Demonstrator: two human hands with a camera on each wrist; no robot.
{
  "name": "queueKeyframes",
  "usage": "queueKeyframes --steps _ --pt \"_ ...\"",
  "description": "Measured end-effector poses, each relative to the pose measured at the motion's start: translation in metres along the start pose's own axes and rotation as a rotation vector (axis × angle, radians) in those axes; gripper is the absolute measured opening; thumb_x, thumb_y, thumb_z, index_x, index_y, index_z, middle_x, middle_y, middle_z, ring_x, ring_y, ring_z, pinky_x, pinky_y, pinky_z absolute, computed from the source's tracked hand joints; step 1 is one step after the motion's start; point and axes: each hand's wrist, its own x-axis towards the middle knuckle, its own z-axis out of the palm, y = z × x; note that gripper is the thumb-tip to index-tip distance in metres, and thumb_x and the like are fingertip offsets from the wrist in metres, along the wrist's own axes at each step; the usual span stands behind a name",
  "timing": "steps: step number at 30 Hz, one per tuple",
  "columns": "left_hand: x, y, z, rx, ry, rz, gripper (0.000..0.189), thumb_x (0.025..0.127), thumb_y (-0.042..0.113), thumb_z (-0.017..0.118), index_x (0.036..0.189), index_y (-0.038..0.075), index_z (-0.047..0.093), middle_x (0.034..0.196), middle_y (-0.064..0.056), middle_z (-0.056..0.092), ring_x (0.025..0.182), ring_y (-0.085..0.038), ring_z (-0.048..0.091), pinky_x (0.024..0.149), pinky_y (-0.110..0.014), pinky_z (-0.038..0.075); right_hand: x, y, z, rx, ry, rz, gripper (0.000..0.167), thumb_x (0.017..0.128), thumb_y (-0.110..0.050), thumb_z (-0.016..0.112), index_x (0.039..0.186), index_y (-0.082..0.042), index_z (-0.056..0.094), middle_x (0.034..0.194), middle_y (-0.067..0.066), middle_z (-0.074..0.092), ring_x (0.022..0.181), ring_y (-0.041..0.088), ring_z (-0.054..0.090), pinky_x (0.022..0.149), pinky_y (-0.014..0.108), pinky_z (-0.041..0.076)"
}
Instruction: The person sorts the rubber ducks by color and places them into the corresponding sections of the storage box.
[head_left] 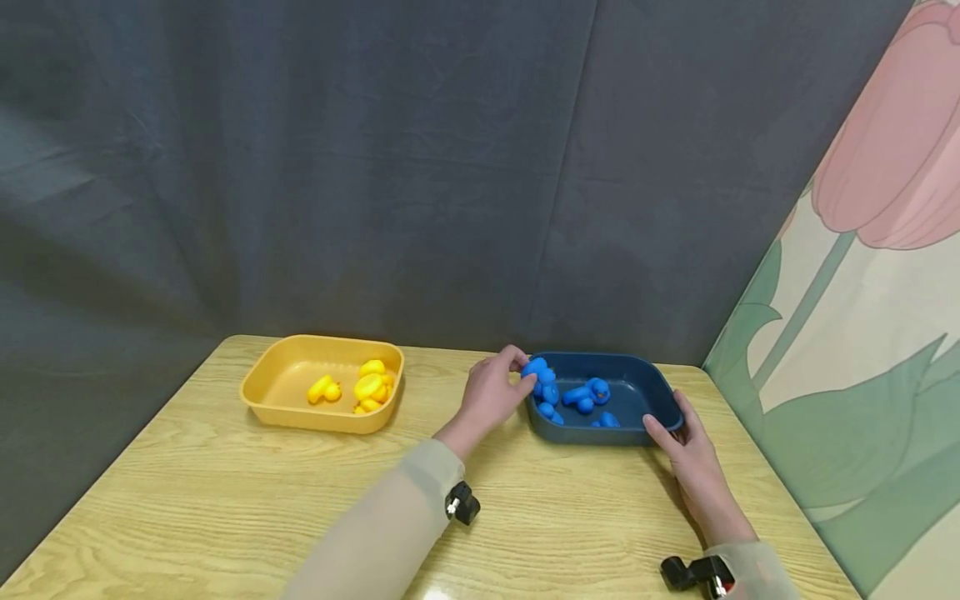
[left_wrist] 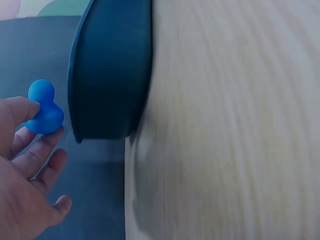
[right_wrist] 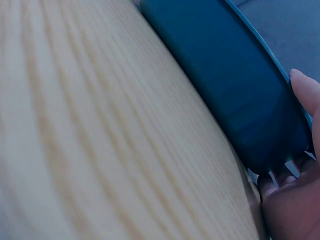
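Observation:
My left hand (head_left: 491, 390) pinches a small blue toy duck (left_wrist: 46, 114) between thumb and fingers, over the left rim of a dark blue tray (head_left: 592, 435). In the left wrist view the duck sits higher than the tray's edge, its round head up. Inside the tray lie several more blue ducks (head_left: 585, 395), mostly along the left side and in the middle. At the tray's front right corner my right hand (head_left: 699, 468) grips the wall, thumb (right_wrist: 304, 90) at the rim and the other fingers against the outside, low near the tabletop.
A yellow tray (head_left: 315, 418) stands to the left with several yellow ducks (head_left: 369, 387), mostly at its right end. Both trays are on a wooden table (head_left: 225, 500). A dark curtain (head_left: 375, 167) hangs behind; a tulip-patterned wall (head_left: 862, 350) borders the right side.

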Motion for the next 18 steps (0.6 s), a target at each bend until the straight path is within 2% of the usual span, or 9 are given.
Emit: queueKeyframes --steps 10,18 --pt "-0.007 0.013 0.015 0.071 -0.034 0.081 0.014 0.105 0.027 0.08 0.114 0.018 0.076 0.111 0.004 0.076 0.111 -0.023 0.067 0.114 -0.051 0.046 0.001 0.0 0.0 0.0 -0.001 -0.005 0.096 0.115 -0.038 0.063 0.178 -0.025 -0.009 0.184 0.009 -0.002 0.169 0.035 0.006 0.134 0.04 0.017" --pt "-0.009 0.019 0.024 0.161 -0.064 0.073 0.017 0.105 0.031 0.08 0.118 0.021 0.078 0.12 0.004 0.074 0.114 -0.02 0.06 0.11 -0.047 0.047 0.002 0.001 -0.001 -0.001 -0.009 0.012 0.095 0.115 -0.037 0.062 0.178 -0.026 -0.009 0.184 0.007 -0.004 0.169 0.033 0.004 0.134 0.045 0.015"
